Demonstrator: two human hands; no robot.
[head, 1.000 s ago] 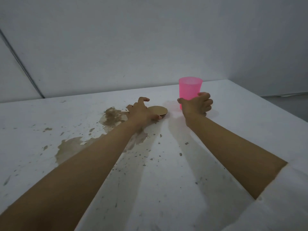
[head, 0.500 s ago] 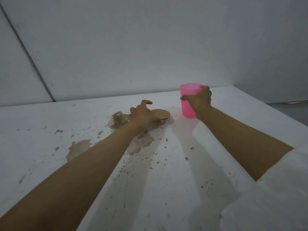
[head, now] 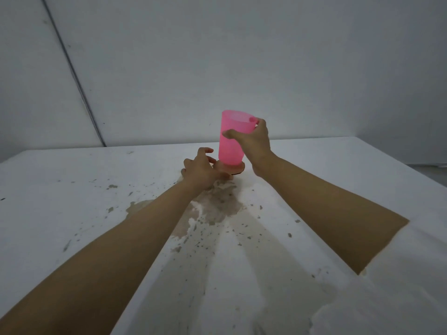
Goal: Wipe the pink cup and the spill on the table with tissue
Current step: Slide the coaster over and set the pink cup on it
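A translucent pink cup (head: 231,146) is upright and slightly tilted directly over a round brown coaster (head: 238,169); I cannot tell whether its base touches it. My right hand (head: 254,139) grips the cup near the rim, thumb on the near side and a fingertip hooked over the rim. My left hand (head: 200,170) holds the coaster's left edge with curled fingers and thumb. A brown spill (head: 217,204) spreads over the white table (head: 338,170) below my left wrist, partly hidden by my forearm. No tissue is in view.
Small brown splashes (head: 111,187) dot the table to the left and towards me. A grey wall (head: 217,68) rises just behind the table's far edge. The table's right corner (head: 362,139) lies beyond my right arm.
My right hand slid up the cup to its rim, lifted it off the table and carried it left over the coaster. My left hand has stayed on the coaster.
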